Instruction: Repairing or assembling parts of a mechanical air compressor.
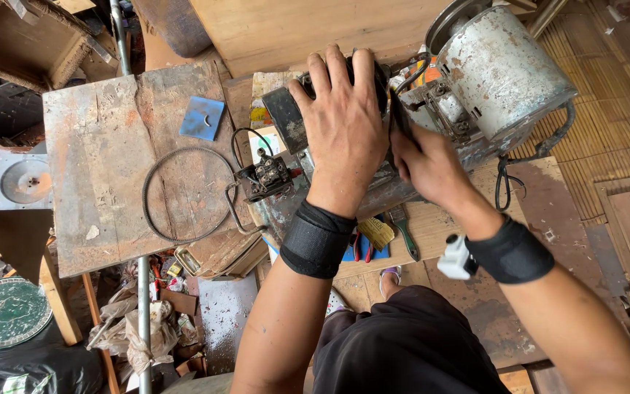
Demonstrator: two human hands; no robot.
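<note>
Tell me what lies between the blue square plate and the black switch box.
In the head view, the belt loop's top arc crosses the board between the plate and the switch box.

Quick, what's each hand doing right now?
Left hand: spread open, pressing flat on the black part atop the old machine.
Right hand: fingers curled against the grey motor; what it grips cannot be told.

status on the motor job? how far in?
Done: the drive belt lies loose on the worn wooden board, and a small switch block sits off to the side with its wires trailing.
In hand: the left hand presses on the dark housing; the right hand works at the wiring beside the grey motor.
Left: the belt is unfitted and the wiring exposed; the pliers lie unused.
</note>
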